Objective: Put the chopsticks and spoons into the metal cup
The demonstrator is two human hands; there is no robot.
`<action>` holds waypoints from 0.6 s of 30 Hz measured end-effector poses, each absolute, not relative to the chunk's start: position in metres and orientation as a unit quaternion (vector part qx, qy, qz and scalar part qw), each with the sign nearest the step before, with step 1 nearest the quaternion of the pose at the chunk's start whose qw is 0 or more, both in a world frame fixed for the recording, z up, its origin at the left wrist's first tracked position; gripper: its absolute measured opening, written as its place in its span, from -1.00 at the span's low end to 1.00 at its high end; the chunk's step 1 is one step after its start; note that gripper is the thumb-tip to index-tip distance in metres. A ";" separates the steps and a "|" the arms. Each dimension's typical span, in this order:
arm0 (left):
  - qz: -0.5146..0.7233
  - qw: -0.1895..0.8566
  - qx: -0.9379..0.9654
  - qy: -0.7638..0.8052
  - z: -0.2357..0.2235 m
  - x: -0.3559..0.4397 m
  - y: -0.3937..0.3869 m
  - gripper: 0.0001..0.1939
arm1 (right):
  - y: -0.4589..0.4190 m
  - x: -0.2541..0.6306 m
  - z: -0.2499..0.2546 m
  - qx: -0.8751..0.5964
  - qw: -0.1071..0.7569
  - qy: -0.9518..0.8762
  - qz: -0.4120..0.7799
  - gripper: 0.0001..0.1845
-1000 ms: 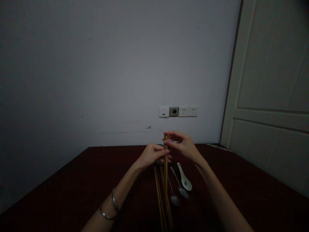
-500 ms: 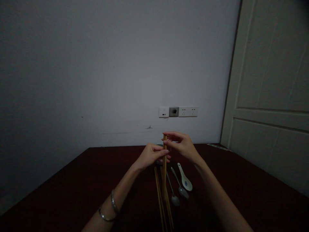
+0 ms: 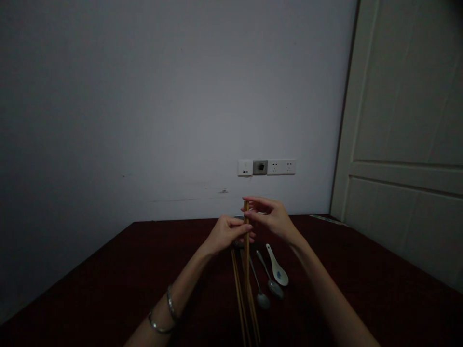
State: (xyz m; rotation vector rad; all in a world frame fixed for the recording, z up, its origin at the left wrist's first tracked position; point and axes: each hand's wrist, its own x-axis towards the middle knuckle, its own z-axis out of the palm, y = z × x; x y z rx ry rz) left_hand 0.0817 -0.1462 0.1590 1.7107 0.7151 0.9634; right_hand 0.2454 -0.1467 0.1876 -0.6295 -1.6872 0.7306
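A pair of wooden chopsticks point(image 3: 246, 262) stands nearly upright between my hands, over the table. My left hand point(image 3: 228, 233) pinches them partway down between thumb and fingers. Higher up, my right hand point(image 3: 269, 215) grips the same pair, with its index finger across the top ends. Below lie more chopsticks point(image 3: 239, 299), with another pair point(image 3: 254, 315) beside them partly behind the held ones. To their right are a long-handled metal spoon point(image 3: 263, 300), a second metal spoon point(image 3: 275, 289) and a white ceramic spoon point(image 3: 280, 274) with a blue mark.
All of this is on a dark red table point(image 3: 162, 270) against a grey wall point(image 3: 162, 106). Behind my hands a round dark item point(image 3: 238, 244) is mostly hidden. Sockets point(image 3: 275, 167) sit low on the wall; a panelled door point(image 3: 401, 144) is at right.
Almost nothing differs. Both hands keep their hold on the upright chopsticks, whose top has shifted very slightly left. The spoons and the other chopsticks stay where they were.
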 end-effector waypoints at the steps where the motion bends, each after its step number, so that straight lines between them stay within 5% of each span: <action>1: 0.402 0.506 0.704 0.294 0.158 0.082 -0.146 -0.65 | -0.146 0.246 0.187 -0.260 0.563 -0.714 0.326 -0.45; 4: 0.408 0.508 0.702 0.288 0.157 0.081 -0.145 -0.65 | -0.145 0.246 0.186 -0.256 0.556 -0.700 0.368 -0.35; 9: 0.408 0.490 0.713 0.292 0.160 0.081 -0.146 -0.65 | -0.148 0.245 0.189 -0.309 0.559 -0.678 0.364 -0.61; 18: 0.404 0.483 0.715 0.302 0.160 0.078 -0.146 -0.63 | -0.147 0.239 0.187 -0.334 0.560 -0.710 0.265 -0.73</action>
